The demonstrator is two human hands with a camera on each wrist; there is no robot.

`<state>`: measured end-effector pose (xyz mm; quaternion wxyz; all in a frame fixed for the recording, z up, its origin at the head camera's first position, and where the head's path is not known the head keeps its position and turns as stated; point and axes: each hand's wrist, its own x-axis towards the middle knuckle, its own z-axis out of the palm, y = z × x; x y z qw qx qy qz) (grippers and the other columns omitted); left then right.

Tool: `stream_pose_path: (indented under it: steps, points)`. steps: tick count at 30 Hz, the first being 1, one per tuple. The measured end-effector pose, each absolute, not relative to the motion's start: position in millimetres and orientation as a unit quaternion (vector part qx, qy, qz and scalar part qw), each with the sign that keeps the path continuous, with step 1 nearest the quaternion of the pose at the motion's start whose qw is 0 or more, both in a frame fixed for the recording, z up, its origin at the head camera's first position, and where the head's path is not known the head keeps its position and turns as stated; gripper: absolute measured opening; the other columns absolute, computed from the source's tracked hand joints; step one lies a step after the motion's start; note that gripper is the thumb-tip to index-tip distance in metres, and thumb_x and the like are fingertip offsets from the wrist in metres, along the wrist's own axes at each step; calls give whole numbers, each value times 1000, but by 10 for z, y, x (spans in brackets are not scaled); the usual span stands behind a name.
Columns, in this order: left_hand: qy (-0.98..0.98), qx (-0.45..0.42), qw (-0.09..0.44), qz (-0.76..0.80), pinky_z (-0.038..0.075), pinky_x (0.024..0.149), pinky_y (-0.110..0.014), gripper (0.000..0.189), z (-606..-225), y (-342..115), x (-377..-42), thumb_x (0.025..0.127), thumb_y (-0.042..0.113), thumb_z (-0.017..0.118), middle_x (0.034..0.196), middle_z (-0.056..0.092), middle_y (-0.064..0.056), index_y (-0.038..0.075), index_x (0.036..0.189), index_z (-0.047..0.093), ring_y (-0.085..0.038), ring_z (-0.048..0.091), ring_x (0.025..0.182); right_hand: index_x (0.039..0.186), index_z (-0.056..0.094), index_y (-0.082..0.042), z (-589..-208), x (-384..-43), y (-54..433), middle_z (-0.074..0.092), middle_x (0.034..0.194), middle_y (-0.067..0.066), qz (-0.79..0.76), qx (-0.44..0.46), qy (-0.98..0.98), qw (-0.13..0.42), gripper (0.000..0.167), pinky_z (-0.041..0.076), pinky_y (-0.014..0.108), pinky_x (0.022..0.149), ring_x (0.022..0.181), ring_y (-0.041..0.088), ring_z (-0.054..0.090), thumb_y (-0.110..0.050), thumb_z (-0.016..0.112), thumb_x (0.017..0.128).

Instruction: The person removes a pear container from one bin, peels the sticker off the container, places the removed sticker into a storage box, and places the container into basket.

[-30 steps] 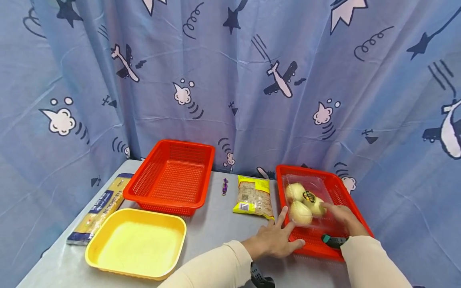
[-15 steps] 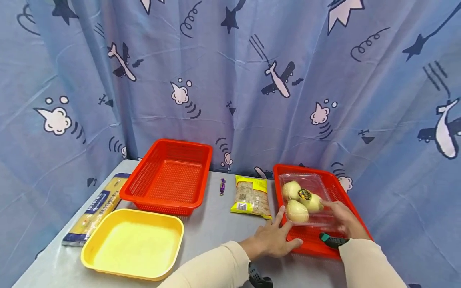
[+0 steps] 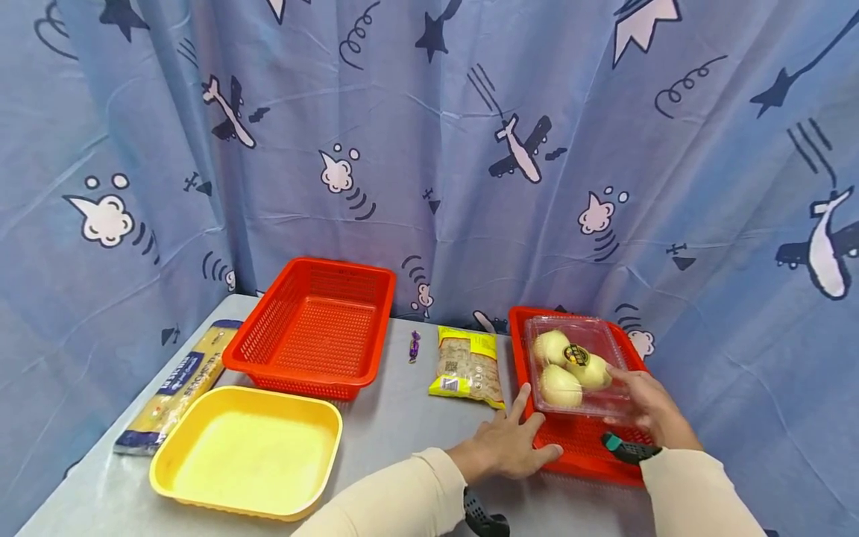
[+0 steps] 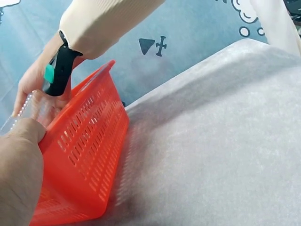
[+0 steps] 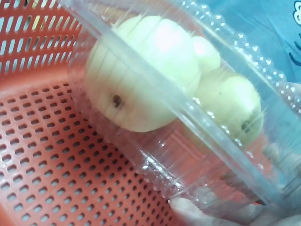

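Observation:
In the head view my right hand [image 3: 647, 406] grips the right side of a clear plastic clamshell box [image 3: 607, 339]. Inside are several pale yellow round fruits [image 3: 561, 385], one under a dark round label. The box is tilted within a red perforated basket [image 3: 577, 447]; the right wrist view shows the fruits [image 5: 146, 70] through its wall, with the basket floor [image 5: 61, 155] below. My left hand [image 3: 506, 440] rests on the basket's left rim, fingers spread and thumb towards the near side. In the left wrist view that hand's thumb [image 4: 21, 160] lies over the rim.
A yellow-trimmed packet [image 3: 470, 365] and a small purple-wrapped candy [image 3: 414, 347] lie left of this basket. Further left stand another red basket [image 3: 335, 335] and a yellow tray [image 3: 244, 451], beside a long noodle-like packet [image 3: 181, 388]. A patterned blue curtain [image 3: 403, 149] hangs behind.
My right hand has raised the clamshell box slightly and shifted it a little to the right against the basket. The left hand stays at the rim. The view has shifted slightly.

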<state>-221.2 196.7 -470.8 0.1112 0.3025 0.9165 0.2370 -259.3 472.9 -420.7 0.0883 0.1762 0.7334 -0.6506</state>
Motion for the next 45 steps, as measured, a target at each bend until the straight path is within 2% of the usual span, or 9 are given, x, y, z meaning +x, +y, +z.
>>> stream_pose_path:
  steps: [5, 11, 18, 26, 30, 35, 37, 45]
  points:
    - [916, 298, 117, 242, 41, 94, -47, 64, -4708, 1969, -2208, 90, 71, 37, 159, -6, 13, 38, 145, 40, -33, 43, 125, 127, 35, 4, -4119, -2537, 4727, 51, 107, 18, -649, 185, 733, 84, 57, 52, 58, 72, 82, 32, 64, -40, 56, 97]
    - [919, 293, 111, 240, 42, 93, -46, 64, -4688, 1967, -2181, 90, 71, 37, 159, -6, 14, 38, 145, 42, -32, 44, 124, 113, 44, -2, -4047, -2483, 4801, 55, 100, 11, -685, 185, 699, 88, 40, 51, 60, 76, 82, 30, 64, -37, 56, 97]
    - [919, 292, 109, 240, 42, 94, -47, 64, -4672, 1957, -2170, 90, 70, 37, 159, -6, 14, 38, 144, 42, -33, 43, 125, 116, 37, -5, -3877, -2381, 4808, 41, 113, 14, -714, 190, 667, 95, 42, 47, 61, 83, 88, 32, 64, -38, 55, 98]
    - [919, 295, 112, 237, 43, 92, -46, 63, -4635, 1947, -2176, 91, 69, 37, 160, -5, 12, 37, 145, 41, -32, 42, 125, 114, 40, -12, -3710, -2285, 4783, 59, 95, 3, -760, 167, 617, 112, 28, 47, 62, 82, 88, 32, 65, -34, 51, 100]
    - [916, 297, 118, 243, 42, 94, -47, 63, -4622, 1947, -2172, 91, 68, 39, 160, -4, 12, 37, 145, 41, -32, 42, 125, 112, 42, -13, -3609, -2229, 4746, 54, 101, 4, -757, 166, 623, 106, 26, 48, 62, 82, 87, 34, 64, -33, 52, 99]
    - [916, 299, 115, 241, 43, 93, -46, 64, -4581, 1937, -2167, 91, 68, 39, 160, -3, 10, 34, 145, 42, -32, 42, 126, 105, 53, -19, -3485, -2174, 4709, 32, 122, 7, -771, 160, 608, 101, 16, 46, 64, 84, 86, 39, 64, -33, 54, 98]
    - [917, 300, 112, 238, 43, 93, -46, 64, -4559, 1935, -2168, 91, 68, 40, 160, -2, 10, 33, 145, 42, -31, 42, 127, 103, 55, -21, -3437, -2155, 4698, 25, 125, 7, -778, 155, 600, 100, 13, 45, 64, 83, 86, 41, 64, -33, 54, 99]
    - [916, 293, 114, 249, 41, 97, -46, 66, -4491, 1937, -2168, 90, 64, 49, 160, 6, 6, 28, 145, 43, -28, 42, 129, 119, 40, -17, -3274, -2106, 4628, 30, 123, 11, -778, 151, 599, 113, 30, 42, 65, 86, 88, 45, 64, -35, 53, 99]
